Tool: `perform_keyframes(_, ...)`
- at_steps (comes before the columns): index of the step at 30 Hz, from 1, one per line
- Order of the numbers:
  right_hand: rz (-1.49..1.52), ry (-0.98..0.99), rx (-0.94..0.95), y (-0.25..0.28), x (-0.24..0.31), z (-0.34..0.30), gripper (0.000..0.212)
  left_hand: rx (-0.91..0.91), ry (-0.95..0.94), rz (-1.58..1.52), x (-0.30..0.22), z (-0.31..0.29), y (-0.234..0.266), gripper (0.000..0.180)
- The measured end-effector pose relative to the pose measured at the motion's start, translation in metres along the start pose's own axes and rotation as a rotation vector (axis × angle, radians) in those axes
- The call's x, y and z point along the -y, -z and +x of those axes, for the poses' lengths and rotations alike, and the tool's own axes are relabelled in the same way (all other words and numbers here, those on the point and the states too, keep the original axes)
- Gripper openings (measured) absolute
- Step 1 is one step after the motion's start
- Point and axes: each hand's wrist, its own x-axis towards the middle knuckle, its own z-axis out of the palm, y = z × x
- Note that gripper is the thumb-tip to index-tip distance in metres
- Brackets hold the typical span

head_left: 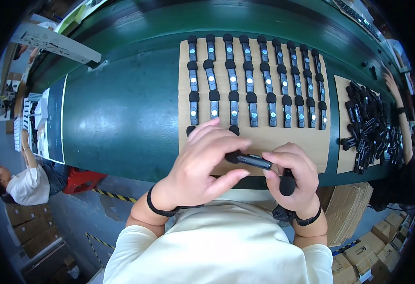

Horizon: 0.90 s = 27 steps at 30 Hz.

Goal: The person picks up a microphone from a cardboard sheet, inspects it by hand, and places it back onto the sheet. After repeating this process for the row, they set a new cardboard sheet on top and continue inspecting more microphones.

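In front of my chest, my right hand (pixel 302 177) pinches the end of a small black wireless clip-on microphone (pixel 255 162) with a foam tip. A second microphone's foam tip (pixel 288 184) pokes out below the same hand's fingers; its body is hidden there. My left hand (pixel 193 168) is open beside the first microphone's foam tip, thumb and fingers apart. Beyond my hands, several rows of similar microphones (pixel 249 81) lie on a cardboard sheet (pixel 292 141), foam tips pointing away from me, each showing a bright round spot. My left hand partly covers the nearest row.
The cardboard rests on a green table (pixel 113 113). To the right, a pile of loose microphones (pixel 366 125) lies on another cardboard piece, near another person's arm (pixel 401 109). A grey metal post (pixel 56 43) stands far left. Another person (pixel 30 184) sits at left.
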Motion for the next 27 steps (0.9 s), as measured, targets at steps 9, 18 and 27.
perform_keyframes(9,-0.553,0.115,0.159,0.001,-0.02,-0.028,0.034,-0.137,0.102,0.18,0.018,-0.02,0.018,0.028)
perform_keyframes(18,-0.558,0.053,0.239,-0.013,-0.025,-0.035,0.028,-0.143,0.13,0.184,0.026,-0.025,0.019,0.024)
perform_keyframes(27,-0.452,-0.065,0.217,-0.003,-0.018,-0.02,0.04,-0.044,0.06,0.152,0.018,-0.015,0.01,0.026)
